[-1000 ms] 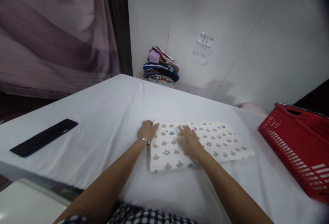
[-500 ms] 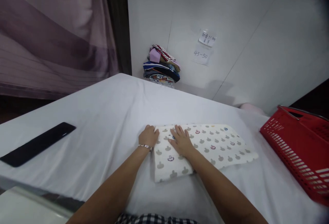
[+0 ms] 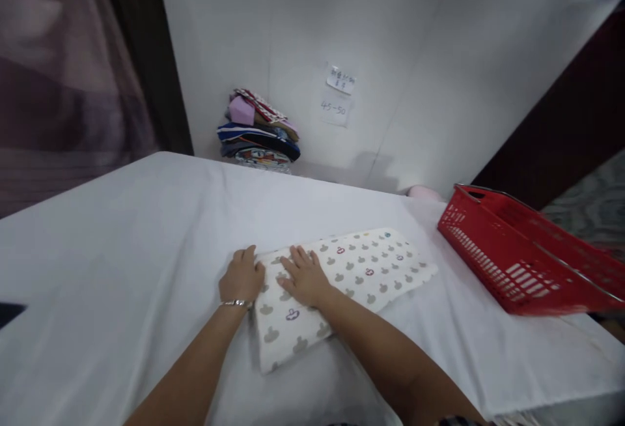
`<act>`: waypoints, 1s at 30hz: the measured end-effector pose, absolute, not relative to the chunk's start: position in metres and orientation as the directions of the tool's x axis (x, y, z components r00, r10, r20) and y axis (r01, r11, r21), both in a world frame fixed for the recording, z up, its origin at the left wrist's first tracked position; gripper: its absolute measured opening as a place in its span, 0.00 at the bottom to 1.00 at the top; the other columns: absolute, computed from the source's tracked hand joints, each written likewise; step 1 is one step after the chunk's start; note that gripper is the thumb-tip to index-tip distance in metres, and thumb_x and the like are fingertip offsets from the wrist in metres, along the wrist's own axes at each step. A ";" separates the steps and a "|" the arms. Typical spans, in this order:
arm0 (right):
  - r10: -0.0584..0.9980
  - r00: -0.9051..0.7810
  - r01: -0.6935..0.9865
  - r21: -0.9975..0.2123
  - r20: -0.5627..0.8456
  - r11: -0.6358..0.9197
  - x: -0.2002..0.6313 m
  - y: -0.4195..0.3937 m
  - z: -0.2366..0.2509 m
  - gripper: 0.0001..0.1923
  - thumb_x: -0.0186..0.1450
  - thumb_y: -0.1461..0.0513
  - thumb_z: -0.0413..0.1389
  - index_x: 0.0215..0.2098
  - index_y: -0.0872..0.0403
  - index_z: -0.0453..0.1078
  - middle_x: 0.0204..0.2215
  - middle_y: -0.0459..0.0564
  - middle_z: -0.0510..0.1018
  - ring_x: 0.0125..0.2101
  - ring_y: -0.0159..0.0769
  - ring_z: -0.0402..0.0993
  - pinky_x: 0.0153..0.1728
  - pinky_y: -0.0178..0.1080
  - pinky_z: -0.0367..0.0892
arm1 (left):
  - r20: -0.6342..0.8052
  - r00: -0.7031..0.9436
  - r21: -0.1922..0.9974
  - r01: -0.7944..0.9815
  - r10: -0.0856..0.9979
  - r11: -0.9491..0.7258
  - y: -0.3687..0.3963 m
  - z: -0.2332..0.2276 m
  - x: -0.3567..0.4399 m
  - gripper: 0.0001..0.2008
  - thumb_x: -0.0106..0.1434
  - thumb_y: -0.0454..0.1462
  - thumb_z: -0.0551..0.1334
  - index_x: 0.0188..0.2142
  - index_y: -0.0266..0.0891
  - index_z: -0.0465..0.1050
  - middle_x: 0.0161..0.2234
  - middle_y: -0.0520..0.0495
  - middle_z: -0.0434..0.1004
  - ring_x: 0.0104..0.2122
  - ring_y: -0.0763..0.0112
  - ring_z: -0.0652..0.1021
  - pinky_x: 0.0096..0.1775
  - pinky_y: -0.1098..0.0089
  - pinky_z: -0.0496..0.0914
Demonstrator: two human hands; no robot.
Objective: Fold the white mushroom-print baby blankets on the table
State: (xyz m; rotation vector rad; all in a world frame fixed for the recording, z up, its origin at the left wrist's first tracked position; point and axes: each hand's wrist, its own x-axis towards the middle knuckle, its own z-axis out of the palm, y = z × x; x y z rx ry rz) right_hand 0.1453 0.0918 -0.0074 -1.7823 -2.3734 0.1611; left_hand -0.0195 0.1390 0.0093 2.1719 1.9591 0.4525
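A folded white cloth [image 3: 361, 283] printed with grey and a few coloured mushroom-like shapes lies flat in front of me, long side slanting up to the right. My right hand [image 3: 306, 277] rests palm down on its left part, fingers spread. Against the cloth's left end is my left hand [image 3: 241, 277], with a silver bracelet at the wrist. Its fingers are slightly bent and apart on the white sheet, and the thumb side touches the cloth's edge.
A white-sheeted table [image 3: 161, 237] spreads under everything. On the right stands a red plastic basket [image 3: 493, 253]. A stack of folded clothes [image 3: 258, 129] sits by the wall, near paper notes [image 3: 336, 97]. A dark flat object [image 3: 10, 312] shows at the left edge.
My view has turned to the right, so the cloth, clothes stack and basket appear further left. Both hands stay at the cloth's left end; the left hand's fingers look a little more extended.
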 end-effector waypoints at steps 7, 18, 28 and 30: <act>0.964 -0.259 0.939 -0.216 0.061 0.266 0.142 0.093 -0.002 0.27 0.67 0.52 0.38 0.62 0.51 0.45 0.64 0.54 0.42 0.62 0.43 0.34 0.58 0.55 0.38 | 0.193 0.414 0.156 0.882 0.890 -0.444 0.130 0.000 0.005 0.27 0.61 0.45 0.46 0.56 0.35 0.59 0.61 0.41 0.53 0.60 0.58 0.52 0.58 0.52 0.46; 0.992 -0.049 0.980 -0.197 -0.113 0.025 0.298 0.059 0.009 0.31 0.65 0.45 0.37 0.63 0.46 0.45 0.64 0.47 0.44 0.62 0.39 0.36 0.58 0.52 0.33 | -0.024 0.383 0.178 0.911 0.923 -0.373 0.134 -0.011 0.004 0.38 0.58 0.54 0.42 0.62 0.33 0.44 0.64 0.44 0.37 0.63 0.59 0.43 0.59 0.50 0.43; 0.933 0.357 0.933 -0.028 -0.041 -0.358 0.406 -0.003 0.006 0.31 0.66 0.46 0.36 0.62 0.51 0.46 0.63 0.52 0.45 0.62 0.42 0.35 0.58 0.52 0.35 | 0.128 0.434 0.129 0.884 0.892 -0.449 0.139 -0.013 0.003 0.37 0.56 0.55 0.42 0.59 0.35 0.54 0.62 0.41 0.49 0.61 0.53 0.52 0.55 0.43 0.51; 0.949 0.314 0.946 -0.074 -0.030 -0.316 0.400 -0.007 -0.004 0.31 0.66 0.46 0.36 0.62 0.51 0.47 0.63 0.51 0.46 0.62 0.41 0.37 0.58 0.51 0.35 | 0.159 0.477 0.078 0.867 0.864 -0.493 0.133 -0.013 0.003 0.38 0.55 0.55 0.42 0.59 0.34 0.54 0.62 0.42 0.46 0.61 0.53 0.50 0.56 0.45 0.49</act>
